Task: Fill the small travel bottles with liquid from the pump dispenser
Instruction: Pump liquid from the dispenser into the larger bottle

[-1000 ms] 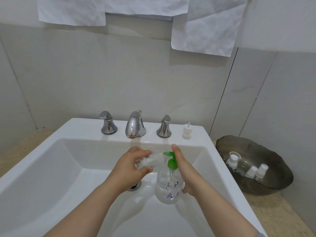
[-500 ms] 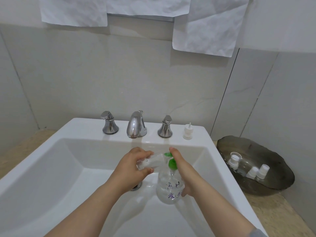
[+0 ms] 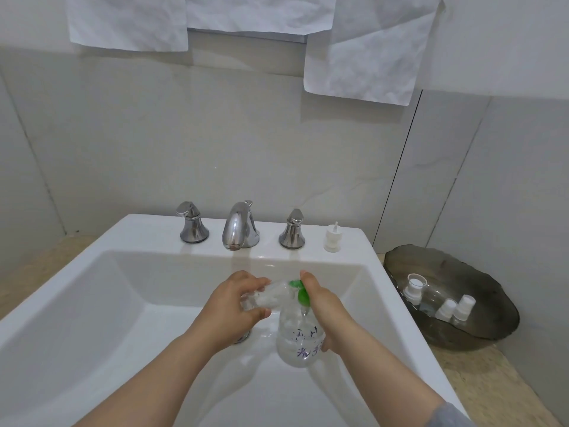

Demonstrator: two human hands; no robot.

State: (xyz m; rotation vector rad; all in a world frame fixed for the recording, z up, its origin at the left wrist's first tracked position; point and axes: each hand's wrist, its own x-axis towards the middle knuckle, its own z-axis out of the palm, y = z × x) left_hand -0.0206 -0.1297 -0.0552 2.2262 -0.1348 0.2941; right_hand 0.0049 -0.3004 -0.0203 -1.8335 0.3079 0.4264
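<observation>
Over the white sink basin (image 3: 92,303) my right hand (image 3: 323,309) grips a clear pump dispenser (image 3: 300,340) with purple writing, and its forefinger presses on the green pump head (image 3: 300,292). My left hand (image 3: 234,303) holds a small clear travel bottle (image 3: 274,295) tilted on its side, its mouth at the green nozzle. A white spray cap (image 3: 332,238) stands on the sink ledge right of the taps. Three more small bottles with white caps (image 3: 414,288) (image 3: 446,309) (image 3: 465,306) lie in a dark glass dish (image 3: 480,272) at the right.
A chrome faucet (image 3: 240,224) with two handles (image 3: 191,223) (image 3: 292,229) stands at the back of the sink. White paper sheets (image 3: 369,47) hang on the wall above. A beige counter (image 3: 480,380) flanks the sink; the drain is hidden behind my left wrist.
The forefinger of my right hand has pushed the green pump head lower. Both hands and both bottles have kept their places over the basin.
</observation>
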